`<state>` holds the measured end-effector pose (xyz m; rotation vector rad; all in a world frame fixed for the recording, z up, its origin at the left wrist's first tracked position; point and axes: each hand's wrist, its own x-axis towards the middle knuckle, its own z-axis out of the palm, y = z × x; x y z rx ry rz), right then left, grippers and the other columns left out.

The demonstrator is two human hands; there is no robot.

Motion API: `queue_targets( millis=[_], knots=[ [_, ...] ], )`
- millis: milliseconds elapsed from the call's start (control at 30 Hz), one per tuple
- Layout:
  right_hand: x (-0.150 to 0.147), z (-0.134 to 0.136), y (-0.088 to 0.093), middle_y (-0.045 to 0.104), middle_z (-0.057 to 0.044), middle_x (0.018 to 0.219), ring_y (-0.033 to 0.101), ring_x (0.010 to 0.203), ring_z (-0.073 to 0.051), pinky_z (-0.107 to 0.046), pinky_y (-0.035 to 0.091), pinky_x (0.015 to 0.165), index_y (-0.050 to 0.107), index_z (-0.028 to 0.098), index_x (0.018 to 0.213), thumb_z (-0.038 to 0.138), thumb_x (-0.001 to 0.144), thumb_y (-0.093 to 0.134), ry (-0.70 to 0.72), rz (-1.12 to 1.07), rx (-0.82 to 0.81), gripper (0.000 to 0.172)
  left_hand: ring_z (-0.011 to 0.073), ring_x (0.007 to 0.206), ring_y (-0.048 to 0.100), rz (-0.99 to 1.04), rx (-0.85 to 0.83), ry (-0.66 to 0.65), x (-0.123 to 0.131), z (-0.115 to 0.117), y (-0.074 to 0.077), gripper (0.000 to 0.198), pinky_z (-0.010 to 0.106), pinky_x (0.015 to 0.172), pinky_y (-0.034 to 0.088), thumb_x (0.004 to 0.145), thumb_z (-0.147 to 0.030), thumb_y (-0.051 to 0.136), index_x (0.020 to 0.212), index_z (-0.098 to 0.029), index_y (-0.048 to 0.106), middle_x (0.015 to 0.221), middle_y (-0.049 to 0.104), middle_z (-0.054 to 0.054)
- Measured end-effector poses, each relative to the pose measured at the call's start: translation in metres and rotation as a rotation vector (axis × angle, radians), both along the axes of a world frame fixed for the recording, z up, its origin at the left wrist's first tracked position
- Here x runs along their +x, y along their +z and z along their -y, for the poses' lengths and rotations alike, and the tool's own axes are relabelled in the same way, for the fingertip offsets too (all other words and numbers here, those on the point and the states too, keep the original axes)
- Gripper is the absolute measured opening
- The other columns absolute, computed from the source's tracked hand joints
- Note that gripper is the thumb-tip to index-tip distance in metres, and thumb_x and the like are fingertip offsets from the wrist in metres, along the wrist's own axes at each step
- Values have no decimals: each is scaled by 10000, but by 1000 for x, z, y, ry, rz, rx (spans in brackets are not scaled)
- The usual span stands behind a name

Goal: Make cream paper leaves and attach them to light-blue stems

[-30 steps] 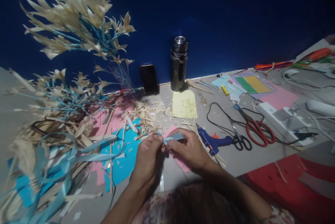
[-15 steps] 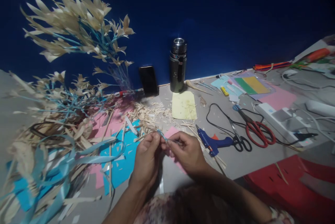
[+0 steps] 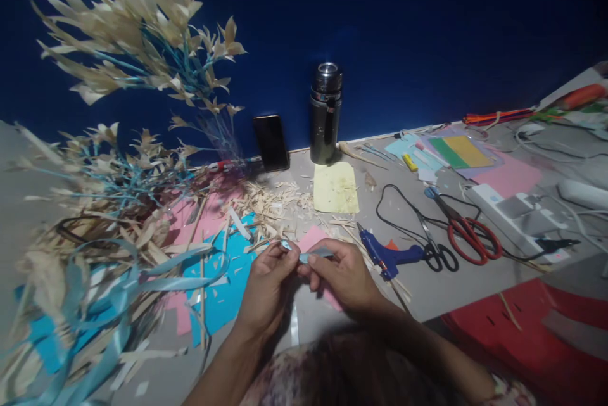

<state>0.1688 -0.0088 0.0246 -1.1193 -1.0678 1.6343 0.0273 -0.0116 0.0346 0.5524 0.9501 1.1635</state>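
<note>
My left hand [image 3: 266,287] and my right hand [image 3: 342,274] meet low in the middle of the head view, both pinched on a thin light-blue ribbon strip [image 3: 308,255] held between the fingertips. The strip runs sideways from one hand to the other, above a pink paper sheet [image 3: 312,238] on the grey floor. A blue glue gun [image 3: 387,256] lies just right of my right hand. Cut pieces of blue paper [image 3: 223,279] lie left of my left hand.
Dried straw leaf branches with blue stems [image 3: 128,45] fill the left. A steel flask [image 3: 325,113] and a dark phone [image 3: 271,142] stand against the blue wall. Yellow paper [image 3: 335,187], black scissors [image 3: 434,247], red scissors [image 3: 468,235], a power strip [image 3: 513,216] and a red stool [image 3: 532,336] lie right.
Both hands kept working the blue strip: it showed as a wider flat piece a second ago, turned thin, and now lies sideways between the fingertips. The view shifted slightly.
</note>
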Motion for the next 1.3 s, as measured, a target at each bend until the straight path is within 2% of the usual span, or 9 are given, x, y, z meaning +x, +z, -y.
queue_targets(
  millis=[300,500,633,700,800,900,1000,1167,1300],
  knots=[
    [0,-1,-2,727,-38,688,637,531,-138,-236,509,512,698,169,779,344,899,634,-4,208,167,221,131,571,616,-140,-25,72,-2,-4,-6,211,242,611,498,674,-220,854,705,-149,658,630,671,8],
    [-1,3,-22,706,-43,646,640,593,-158,-271,480,633,701,193,800,303,1010,525,-92,591,743,295,108,504,563,-72,-106,153,1,-4,-1,243,224,558,478,632,-182,841,642,-168,599,538,615,-30],
    [-1,3,-33,719,-77,698,659,650,-187,-286,470,634,690,190,839,372,1028,493,-121,689,861,328,89,488,544,-61,-120,224,4,-5,-2,273,210,537,466,594,-182,854,623,-167,583,553,604,-44],
    [-1,3,-32,709,-63,684,648,626,-180,-286,480,636,691,192,853,370,1016,513,-85,639,806,299,88,485,541,-80,-104,242,5,-6,-3,291,204,530,458,592,-195,860,610,-167,572,539,594,-47],
    [-1,4,-25,674,-11,638,583,508,-130,-252,472,554,686,204,825,348,977,577,-56,452,539,236,102,484,548,-104,-61,226,4,-5,-4,301,210,526,456,621,-212,870,637,-175,572,526,601,-43],
    [-3,5,-17,657,16,628,499,416,-83,-208,410,428,664,195,764,353,927,630,-62,184,210,230,146,544,603,-56,-10,88,2,-2,-3,260,259,577,500,713,-277,844,698,-177,604,574,642,-5],
    [-4,4,-15,643,24,598,436,366,-58,-193,364,370,641,178,734,413,868,693,-54,-26,31,275,169,607,620,-44,19,-14,-2,2,-4,260,290,622,518,765,-349,819,735,-159,644,626,654,29],
    [-4,3,-18,620,35,549,422,335,-54,-190,339,356,629,172,724,450,849,716,-8,-126,-28,317,164,617,607,-82,-1,-31,-4,7,-11,216,297,628,510,761,-286,828,756,-165,649,649,656,25],
    [1,5,-17,696,-13,666,541,430,-76,-198,409,442,679,157,765,414,908,644,-10,28,110,296,151,569,583,-57,-10,-35,-1,7,-11,181,272,571,469,824,-278,758,750,-177,627,620,643,10]
  ],
)
